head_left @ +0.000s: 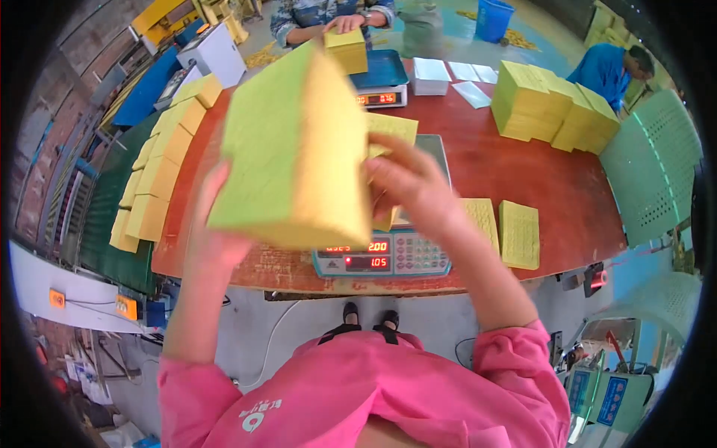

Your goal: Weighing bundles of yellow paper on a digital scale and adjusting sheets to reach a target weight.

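My left hand (216, 216) grips a thick, squared stack of yellow paper sheets (299, 157) by its lower left side and base, lifted above the table and tilted. Motion blurs the stack. At its right edge my right hand (407, 179) is curled, its fingertips partly hidden; whether they touch the stack or pinch a few sheets I cannot tell. Under and behind the hands sits a digital scale (422, 254) with a lit red display and a keypad. More yellow paper (394, 127) shows behind the right hand, by the scale's metal plate (433, 153).
Yellow stacks line the green surface at left (160, 175) and the red table's (553, 190) far right (538, 101). Two flatter yellow bundles (519, 235) lie right of the scale. Across the table, a person's hand (345, 24) rests on a stack beside another scale (385, 97). Another person (605, 71) bends at right.
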Demonstrator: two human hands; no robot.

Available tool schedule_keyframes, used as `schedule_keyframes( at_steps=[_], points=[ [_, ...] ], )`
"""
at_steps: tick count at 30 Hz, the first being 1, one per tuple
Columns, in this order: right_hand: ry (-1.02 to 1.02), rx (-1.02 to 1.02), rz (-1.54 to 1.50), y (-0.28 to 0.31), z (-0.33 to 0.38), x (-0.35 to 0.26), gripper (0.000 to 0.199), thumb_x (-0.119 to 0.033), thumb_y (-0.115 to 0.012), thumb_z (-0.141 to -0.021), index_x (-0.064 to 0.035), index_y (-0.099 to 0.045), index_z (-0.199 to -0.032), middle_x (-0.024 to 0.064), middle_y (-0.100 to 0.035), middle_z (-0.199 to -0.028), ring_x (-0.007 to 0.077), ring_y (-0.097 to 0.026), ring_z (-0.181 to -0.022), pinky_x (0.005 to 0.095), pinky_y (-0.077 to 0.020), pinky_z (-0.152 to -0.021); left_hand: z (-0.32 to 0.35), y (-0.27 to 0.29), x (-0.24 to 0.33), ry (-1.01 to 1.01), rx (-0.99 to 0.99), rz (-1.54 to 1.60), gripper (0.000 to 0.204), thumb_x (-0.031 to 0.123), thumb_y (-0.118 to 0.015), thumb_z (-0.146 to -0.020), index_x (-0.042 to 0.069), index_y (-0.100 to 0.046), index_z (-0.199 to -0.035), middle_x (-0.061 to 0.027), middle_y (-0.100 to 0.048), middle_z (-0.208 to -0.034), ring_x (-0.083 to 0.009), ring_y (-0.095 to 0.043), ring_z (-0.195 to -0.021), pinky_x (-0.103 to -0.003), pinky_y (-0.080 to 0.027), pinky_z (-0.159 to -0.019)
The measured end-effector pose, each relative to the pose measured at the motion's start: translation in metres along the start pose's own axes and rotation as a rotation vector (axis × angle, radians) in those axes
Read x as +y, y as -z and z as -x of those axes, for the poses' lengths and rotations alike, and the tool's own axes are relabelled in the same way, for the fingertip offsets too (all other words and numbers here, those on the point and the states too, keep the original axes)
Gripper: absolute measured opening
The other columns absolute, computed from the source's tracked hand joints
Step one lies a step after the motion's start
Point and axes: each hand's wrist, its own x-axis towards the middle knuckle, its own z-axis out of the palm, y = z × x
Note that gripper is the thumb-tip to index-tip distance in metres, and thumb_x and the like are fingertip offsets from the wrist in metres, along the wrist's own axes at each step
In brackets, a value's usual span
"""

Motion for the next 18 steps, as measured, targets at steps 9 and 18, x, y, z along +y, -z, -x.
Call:
schedule_keyframes(
  at_steps=[9, 18],
  points=[
    [0.071, 0.256, -0.097, 0.055, -0.034, 0.018, 0.044, -0.017, -0.055, -0.095, 0.0028, -0.051, -0.134, 0.0099, -0.064, -0.104, 0.0159, -0.065, -0.076, 0.0312, -0.0560, -0.066, -0.109, -0.048, 0.003, 0.203, -0.185, -0.390, 0.064, 0.052, -0.063, -0.087, 0.010, -0.052, -0.134, -0.0058, -0.060, -0.126, -0.0198, -0.057, -0.114, -0.040, -0.045, -0.095],
    [-0.037, 0.349, -0.133, 0.053, -0.038, 0.046, 0.039, -0.014, -0.054, -0.097, 0.0040, -0.053, -0.131, 0.0090, -0.065, -0.105, 0.0149, -0.064, -0.076, 0.0294, -0.0537, -0.067, -0.148, -0.013, -0.018, 0.336, -0.252, -0.451, 0.072, 0.062, -0.066, -0.079, 0.017, -0.054, -0.134, -0.0065, -0.057, -0.130, -0.0235, -0.051, -0.121, -0.051, -0.042, -0.096]
  ],
)
